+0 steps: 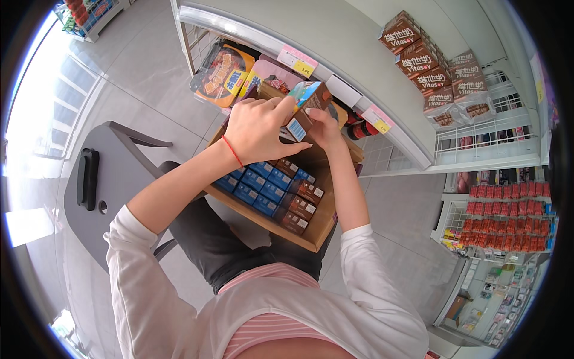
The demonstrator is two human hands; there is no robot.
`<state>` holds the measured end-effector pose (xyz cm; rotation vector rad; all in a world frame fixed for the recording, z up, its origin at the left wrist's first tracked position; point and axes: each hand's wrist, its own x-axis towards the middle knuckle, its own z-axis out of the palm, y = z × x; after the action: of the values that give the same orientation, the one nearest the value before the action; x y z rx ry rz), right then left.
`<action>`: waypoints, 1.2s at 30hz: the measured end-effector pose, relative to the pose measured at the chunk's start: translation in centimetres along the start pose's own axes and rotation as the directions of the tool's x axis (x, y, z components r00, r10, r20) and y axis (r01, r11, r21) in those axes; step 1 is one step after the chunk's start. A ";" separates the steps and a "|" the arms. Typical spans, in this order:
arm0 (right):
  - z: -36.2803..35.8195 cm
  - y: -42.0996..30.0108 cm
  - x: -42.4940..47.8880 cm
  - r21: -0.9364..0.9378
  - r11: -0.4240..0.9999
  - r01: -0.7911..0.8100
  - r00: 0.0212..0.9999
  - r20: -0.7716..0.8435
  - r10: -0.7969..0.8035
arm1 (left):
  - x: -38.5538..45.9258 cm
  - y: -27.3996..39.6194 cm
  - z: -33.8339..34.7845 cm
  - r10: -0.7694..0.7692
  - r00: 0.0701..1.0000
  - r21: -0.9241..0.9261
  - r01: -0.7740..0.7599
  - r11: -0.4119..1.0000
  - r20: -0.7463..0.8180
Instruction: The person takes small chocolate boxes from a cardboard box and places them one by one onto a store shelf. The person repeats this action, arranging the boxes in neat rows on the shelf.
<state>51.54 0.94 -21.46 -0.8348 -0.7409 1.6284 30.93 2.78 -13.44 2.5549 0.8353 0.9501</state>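
Note:
Both my hands are on a brown drink carton (317, 95) with a blue printed side, held tilted above the far part of an open cardboard box (269, 223). My left hand (260, 123) has its fingers curled at the carton's left side, its thumb stretched out below. With thumb and fingers, my right hand (323, 128) grips the carton's right side. Inside the box stand several blue cartons (264, 204) in rows, with several brown cartons (301, 207) beside them on the right. The box rests at my knees.
A shelf with price tags (297, 61) runs beyond the box, holding packaged instant meals (224, 74). Brown Vitasoy cartons (430, 67) are stacked on the shelf above. A grey plastic stool (121, 179) with a black object (87, 179) on it stands at left. Red packets (506, 224) fill racks at right.

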 end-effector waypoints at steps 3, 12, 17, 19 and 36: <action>-0.3 -0.4 -0.1 -0.039 0.998 0.057 0.996 -0.061 -0.059 | 0.1 -0.1 0.4 -0.156 0.988 -0.076 0.156 0.985 0.001; 2.0 -1.1 -0.4 -0.194 0.966 0.168 0.985 0.001 -0.171 | -0.1 -0.1 0.8 -0.358 0.886 -0.111 0.403 0.908 0.295; 2.8 -1.4 -0.7 -0.196 0.970 0.145 0.989 -0.013 -0.151 | -0.3 -0.3 1.2 -0.301 0.915 -0.121 0.342 0.932 0.268; 2.6 -1.6 -0.6 -0.217 0.967 0.133 0.991 0.008 -0.134 | -0.2 -0.3 1.1 -0.296 0.913 -0.117 0.339 0.934 0.281; 1.0 -1.2 -0.4 -0.131 0.974 0.185 0.969 0.192 -0.158 | 0.0 -0.3 1.1 -0.344 0.933 -0.214 0.360 0.908 0.111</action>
<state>51.41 0.70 -19.84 -0.7107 -1.0442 1.5197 31.55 2.90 -14.44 2.1298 1.0525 0.7859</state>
